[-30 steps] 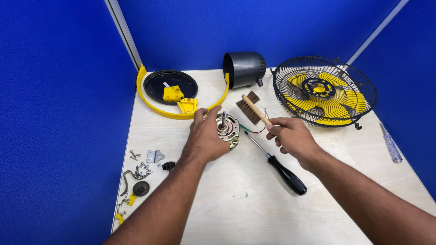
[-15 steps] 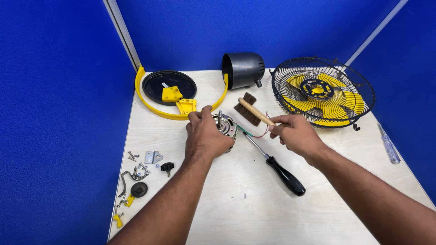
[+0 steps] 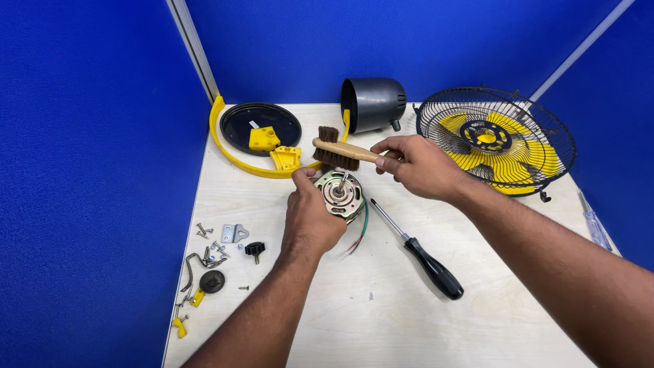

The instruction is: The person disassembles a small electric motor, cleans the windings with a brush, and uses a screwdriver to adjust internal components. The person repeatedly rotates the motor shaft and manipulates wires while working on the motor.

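My left hand [image 3: 310, 218] grips a round metal fan motor [image 3: 340, 193] with loose red and green wires, tilted up off the wooden table [image 3: 381, 320]. My right hand [image 3: 419, 163] holds a wooden-handled brush [image 3: 337, 151] with dark bristles, its head just above and behind the motor's shaft. A black-handled screwdriver [image 3: 422, 255] lies on the table to the right of the motor, under my right forearm.
A yellow-bladed fan in a black wire guard [image 3: 494, 140] lies at the back right. A dark motor housing [image 3: 373, 103] stands at the back centre, a yellow ring with black base [image 3: 262, 129] at back left. Screws, brackets and knobs [image 3: 218, 255] scatter along the left edge.
My right hand has swung the brush left, from beside the fan guard to over the motor. My left hand has turned the motor so its face and shaft show.
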